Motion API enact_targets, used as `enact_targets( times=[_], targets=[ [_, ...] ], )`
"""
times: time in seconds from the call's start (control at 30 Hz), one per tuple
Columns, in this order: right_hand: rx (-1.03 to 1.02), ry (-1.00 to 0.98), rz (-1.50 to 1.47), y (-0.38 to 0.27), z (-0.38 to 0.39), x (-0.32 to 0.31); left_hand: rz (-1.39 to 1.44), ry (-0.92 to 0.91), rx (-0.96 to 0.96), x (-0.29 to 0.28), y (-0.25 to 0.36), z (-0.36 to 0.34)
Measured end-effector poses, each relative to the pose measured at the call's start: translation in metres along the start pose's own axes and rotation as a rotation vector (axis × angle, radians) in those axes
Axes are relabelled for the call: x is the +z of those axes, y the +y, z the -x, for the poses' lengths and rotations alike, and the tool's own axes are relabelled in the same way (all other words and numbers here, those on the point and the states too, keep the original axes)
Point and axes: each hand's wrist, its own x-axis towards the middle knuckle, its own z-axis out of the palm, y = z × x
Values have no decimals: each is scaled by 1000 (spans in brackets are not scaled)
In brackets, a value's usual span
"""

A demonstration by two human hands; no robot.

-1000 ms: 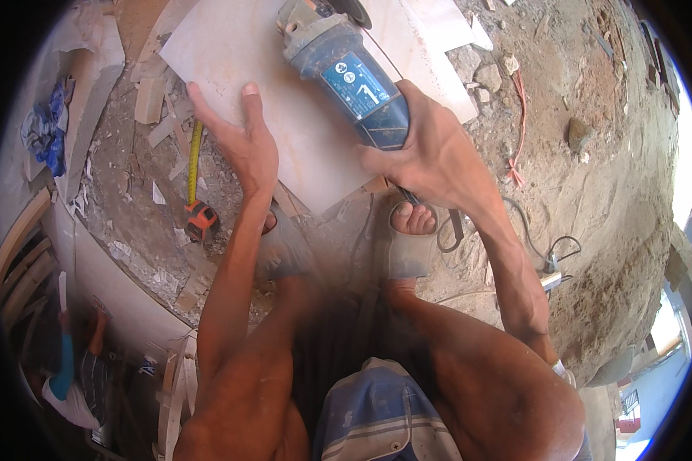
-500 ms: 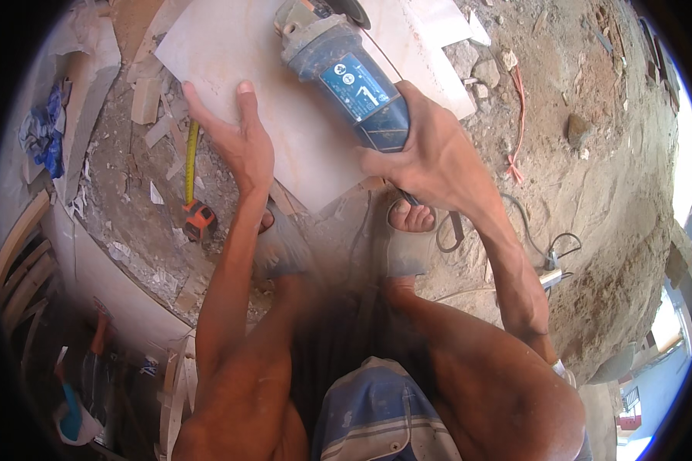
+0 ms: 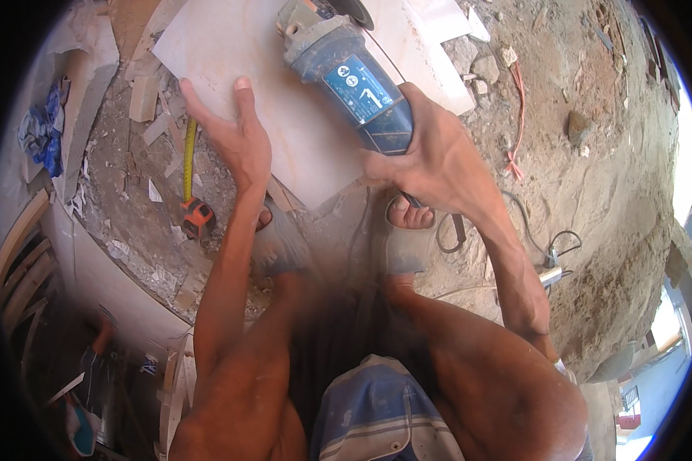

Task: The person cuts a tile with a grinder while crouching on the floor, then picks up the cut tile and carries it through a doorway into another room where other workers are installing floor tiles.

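Note:
My right hand [image 3: 442, 157] is wrapped round the rear body of a blue angle grinder [image 3: 365, 92]. The grinder's disc [image 3: 354, 11] shows at the top edge, over a pale marbled tile [image 3: 307, 154]. A thin dark line runs across the tile beside the grinder. My left hand [image 3: 234, 138] lies at the tile's left edge, thumb and forefinger apart on its face; the other fingers are hidden. Left of that hand, an orange and black tape measure [image 3: 197, 217] rests on the ground with its yellow blade drawn out.
Rubble and dust cover the ground around my sandalled feet. A cord [image 3: 454, 238] loops by my right foot towards a white power connector [image 3: 550, 276]. Red string [image 3: 517, 123] and stones [image 3: 484, 71] lie right. At left are a crumpled blue wrapper [image 3: 44, 134] and another person's arm [image 3: 102, 334].
My left hand has shifted very slightly left, and the grinder a touch to the right. At lower left, the other person's things have moved. Both my hands keep their hold.

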Motion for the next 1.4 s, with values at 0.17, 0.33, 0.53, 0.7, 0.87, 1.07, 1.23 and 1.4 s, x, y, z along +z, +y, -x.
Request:
enact_targets(
  times=[0.17, 0.33, 0.53, 0.7, 0.87, 1.07, 1.23, 1.4],
  targets=[
    [-5, 11, 0, 0, 5, -1, -10, 2, 9, 1, 0, 1],
    [-12, 16, 0, 4, 7, 0, 5, 1, 15, 1, 2, 1],
    [-10, 11, -10, 6, 8, 1, -17, 4, 13, 1, 0, 0],
    [-10, 17, -18, 6, 10, 0, -22, 8, 29, 1, -3, 0],
    [-6, 9, 5, 12, 10, 1, -21, 11, 15, 2, -1, 2],
    [-24, 14, 14, 13, 12, 0, -20, 9, 10, 2, 0, 2],
    [-24, 12, 2, 15, 13, 2, -12, 9, 19, 1, 0, 2],
    [-28, 16, 6, 19, 15, 2, -3, 12, 24, 2, -1, 3]
  ],
)
